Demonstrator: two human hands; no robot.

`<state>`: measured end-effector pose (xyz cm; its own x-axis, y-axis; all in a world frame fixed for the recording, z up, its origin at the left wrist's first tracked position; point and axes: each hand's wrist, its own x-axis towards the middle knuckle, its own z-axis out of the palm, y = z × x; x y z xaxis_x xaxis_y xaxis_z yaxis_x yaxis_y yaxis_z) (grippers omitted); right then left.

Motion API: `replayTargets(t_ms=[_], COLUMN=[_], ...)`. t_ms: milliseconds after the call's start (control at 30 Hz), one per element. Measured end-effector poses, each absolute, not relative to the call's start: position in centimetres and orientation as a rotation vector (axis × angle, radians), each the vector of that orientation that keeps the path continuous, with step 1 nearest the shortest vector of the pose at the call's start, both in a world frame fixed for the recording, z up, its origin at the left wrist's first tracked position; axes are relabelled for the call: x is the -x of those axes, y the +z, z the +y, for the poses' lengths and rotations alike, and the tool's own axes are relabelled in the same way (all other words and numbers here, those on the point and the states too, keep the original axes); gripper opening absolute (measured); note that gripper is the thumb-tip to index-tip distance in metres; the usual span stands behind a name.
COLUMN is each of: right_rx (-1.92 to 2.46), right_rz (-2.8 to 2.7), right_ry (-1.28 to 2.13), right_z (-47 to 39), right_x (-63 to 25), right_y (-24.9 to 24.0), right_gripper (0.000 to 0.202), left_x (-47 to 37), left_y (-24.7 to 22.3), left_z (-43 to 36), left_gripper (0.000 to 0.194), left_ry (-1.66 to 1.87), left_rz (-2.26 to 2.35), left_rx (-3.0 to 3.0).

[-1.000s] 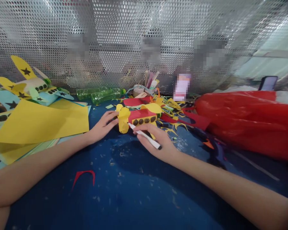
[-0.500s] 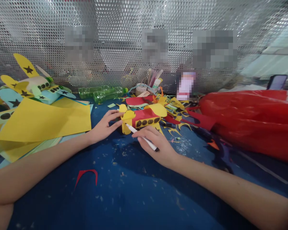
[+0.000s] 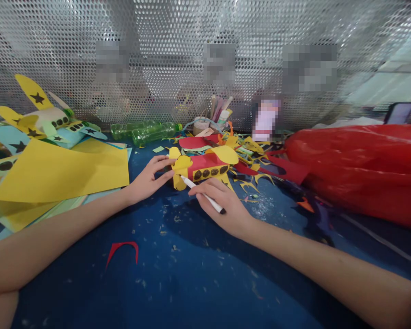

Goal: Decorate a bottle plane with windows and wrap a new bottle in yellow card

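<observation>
A red and yellow paper plane with black round windows lies on the blue table, its tail end to the left. My left hand has its thumb and fingers on the yellow tail pieces, gripping that end. In my right hand is a white marker with a black end; its tip meets a yellow tail piece just beside my left fingertips.
Yellow sheets and decorated paper planes sit at the left. Green bottles, paper scraps and a cup of sticks stand behind. A red plastic bag is on the right; a red scrap lies in front.
The view has shifted very slightly. Both hands, the marker and the plane hold nearly the same positions.
</observation>
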<state>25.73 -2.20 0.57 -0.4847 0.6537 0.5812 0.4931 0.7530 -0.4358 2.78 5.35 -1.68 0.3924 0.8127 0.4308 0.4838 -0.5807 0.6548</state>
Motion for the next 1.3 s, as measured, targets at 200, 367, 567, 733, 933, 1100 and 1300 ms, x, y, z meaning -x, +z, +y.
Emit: replayTargets(t_ms=[200,367,567,733,933,1100,1300], right_rx=[0.895,0.920,0.878,0.819,0.807,0.814,0.841], right_rz=[-2.142,-2.133,-2.154,-2.238,-2.242,-2.229,-2.213], right_ry=[0.238,0.221,0.236,0.220,0.218,0.231,0.201], right_z=[-2.27,-2.22,-2.18,-2.22,-2.13,-2.16,-1.98], right_x=[-25.89,-25.99,-25.88,-25.64,-25.65,-25.60,-25.66], right_y=[0.56,0.52,0.57,0.51,0.48,0.73,0.82], right_gripper=[0.017,0.017,0.016,0.017,0.017,0.017,0.017], left_x=[-2.80,-2.79,-2.94,-3.03,-3.02,-2.96,-2.95], left_y=[-1.42,-1.40,-1.27,-1.09,-0.99,-1.03,-1.34], left_z=[5.27,5.30,5.23,5.12,5.06,5.12,5.20], left_gripper=[0.037,0.037,0.038,0.037,0.039,0.038,0.038], left_ry=[1.028,1.026,1.032,1.020,1.018,1.006,1.037], left_rz=[1.133,1.136,1.146,1.152,1.153,1.142,1.148], left_rx=[-2.233,-2.249,-2.220,-2.208,-2.194,-2.221,-2.246])
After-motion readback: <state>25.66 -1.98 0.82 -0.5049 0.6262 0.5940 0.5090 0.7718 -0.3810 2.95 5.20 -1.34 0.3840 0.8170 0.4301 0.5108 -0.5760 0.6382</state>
